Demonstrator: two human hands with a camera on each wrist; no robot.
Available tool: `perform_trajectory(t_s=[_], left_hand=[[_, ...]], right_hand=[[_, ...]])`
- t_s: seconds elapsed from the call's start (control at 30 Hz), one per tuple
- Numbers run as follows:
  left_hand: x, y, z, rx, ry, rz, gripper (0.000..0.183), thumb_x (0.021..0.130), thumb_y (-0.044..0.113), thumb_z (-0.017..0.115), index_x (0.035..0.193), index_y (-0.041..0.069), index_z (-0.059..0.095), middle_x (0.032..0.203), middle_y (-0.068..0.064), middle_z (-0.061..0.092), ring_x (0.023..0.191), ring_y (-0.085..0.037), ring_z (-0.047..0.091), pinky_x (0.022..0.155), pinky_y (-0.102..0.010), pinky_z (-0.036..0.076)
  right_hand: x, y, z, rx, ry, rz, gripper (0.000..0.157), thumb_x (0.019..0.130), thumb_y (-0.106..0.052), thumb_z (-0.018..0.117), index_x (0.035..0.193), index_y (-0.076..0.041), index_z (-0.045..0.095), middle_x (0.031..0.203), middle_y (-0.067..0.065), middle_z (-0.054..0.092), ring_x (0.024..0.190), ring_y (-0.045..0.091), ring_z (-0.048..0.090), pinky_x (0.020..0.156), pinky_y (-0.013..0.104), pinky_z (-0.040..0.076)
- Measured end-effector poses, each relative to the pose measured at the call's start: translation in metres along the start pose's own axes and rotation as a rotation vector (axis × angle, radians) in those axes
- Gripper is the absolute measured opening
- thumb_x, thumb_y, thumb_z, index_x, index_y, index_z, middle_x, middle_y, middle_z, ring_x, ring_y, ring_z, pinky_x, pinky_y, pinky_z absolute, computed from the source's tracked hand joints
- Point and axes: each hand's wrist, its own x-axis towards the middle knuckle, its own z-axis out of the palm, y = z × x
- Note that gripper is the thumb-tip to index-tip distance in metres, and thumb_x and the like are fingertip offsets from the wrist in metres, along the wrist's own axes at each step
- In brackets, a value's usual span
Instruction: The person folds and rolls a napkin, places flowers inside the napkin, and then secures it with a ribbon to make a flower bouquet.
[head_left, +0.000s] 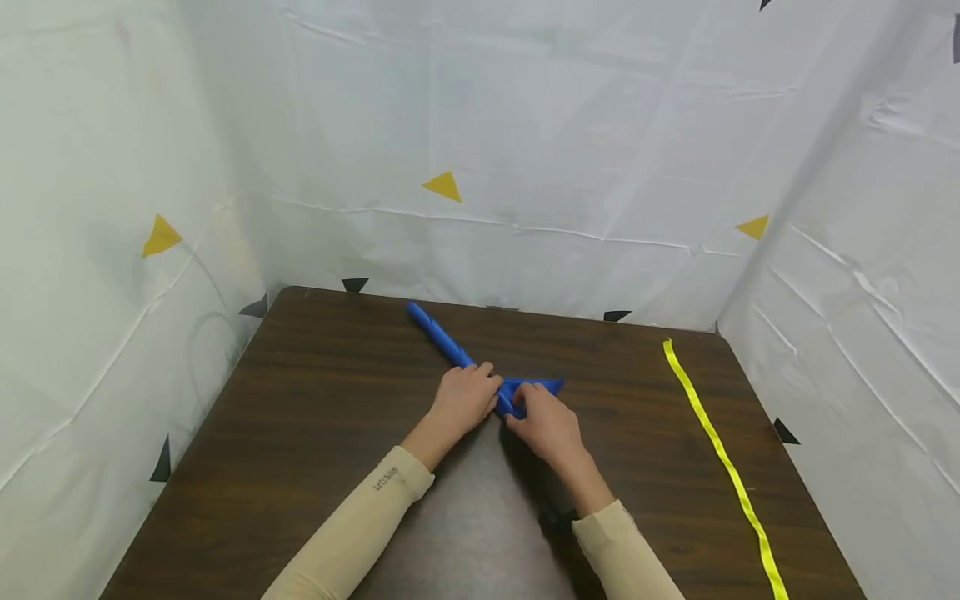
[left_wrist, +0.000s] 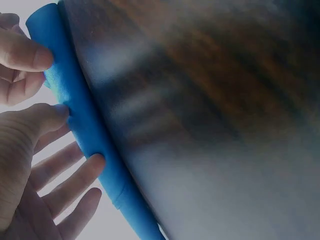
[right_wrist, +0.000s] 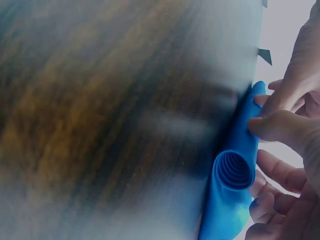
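Note:
A blue sheet rolled into a narrow tube (head_left: 441,337) lies diagonally on the dark wooden table (head_left: 300,433). A loose blue flap (head_left: 551,385) sticks out to the right at its near end. My left hand (head_left: 467,395) holds the roll around its middle, thumb on the near side in the left wrist view. Close beside it, my right hand (head_left: 549,423) pinches the roll near the flap. Coiled layers show in the open end of the roll (right_wrist: 235,170) in the right wrist view. Part of the roll is hidden under my fingers.
A long yellow strip (head_left: 720,450) runs lengthwise along the table's right side. White sheeting (head_left: 525,125) hangs behind the table and at both sides, with yellow and black triangular markers on it.

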Motion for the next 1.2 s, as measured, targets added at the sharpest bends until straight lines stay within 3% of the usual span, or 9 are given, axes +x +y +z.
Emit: perform_trajectory(t_s=[0.4, 0.7, 0.93, 1.07, 1.2], left_hand=[[-0.0012, 0.0030, -0.0059, -0.050, -0.037, -0.008, 0.030, 0.107, 0.038, 0.068, 0.133, 0.021, 0.072, 0.128, -0.004, 0.069, 0.103, -0.022, 0.074, 0.082, -0.040, 0.063], [0.0012, 0.0028, -0.0043, -0.094, -0.049, 0.009, 0.030, 0.107, 0.035, 0.069, 0.133, 0.021, 0.072, 0.131, -0.003, 0.067, 0.110, -0.022, 0.072, 0.084, -0.041, 0.063], [0.0033, 0.0073, -0.0057, -0.171, -0.162, -0.051, 0.034, 0.112, 0.041, 0.057, 0.135, 0.020, 0.071, 0.131, -0.004, 0.064, 0.099, -0.019, 0.072, 0.080, -0.042, 0.064], [0.0033, 0.0071, -0.0071, -0.159, -0.186, -0.045, 0.038, 0.113, 0.044, 0.055, 0.140, 0.021, 0.068, 0.138, -0.004, 0.062, 0.107, -0.021, 0.072, 0.085, -0.044, 0.063], [0.0013, 0.0064, -0.0066, -0.125, -0.161, -0.039, 0.039, 0.111, 0.045, 0.059, 0.142, 0.024, 0.067, 0.140, -0.002, 0.063, 0.116, -0.023, 0.070, 0.093, -0.044, 0.061]], right_hand=[[0.0023, -0.0044, -0.0004, -0.114, 0.022, 0.005, 0.037, 0.090, -0.042, 0.087, 0.110, -0.016, 0.072, 0.102, 0.002, 0.069, 0.092, 0.022, 0.068, 0.073, 0.050, 0.058], [0.0051, -0.0039, -0.0038, -0.121, 0.018, 0.026, 0.027, 0.094, -0.041, 0.081, 0.107, -0.017, 0.078, 0.097, 0.002, 0.069, 0.082, 0.020, 0.064, 0.065, 0.045, 0.053], [0.0061, -0.0048, -0.0016, -0.141, 0.013, 0.018, 0.040, 0.092, -0.046, 0.085, 0.113, -0.018, 0.066, 0.102, 0.001, 0.072, 0.088, 0.023, 0.071, 0.070, 0.050, 0.057], [0.0065, -0.0071, -0.0019, -0.161, 0.017, 0.015, 0.034, 0.094, -0.043, 0.083, 0.108, -0.017, 0.066, 0.097, 0.000, 0.070, 0.085, 0.023, 0.071, 0.069, 0.050, 0.057], [0.0061, -0.0099, -0.0023, -0.170, 0.005, 0.026, 0.032, 0.094, -0.043, 0.082, 0.103, -0.016, 0.068, 0.092, 0.000, 0.066, 0.080, 0.021, 0.066, 0.067, 0.047, 0.056]])
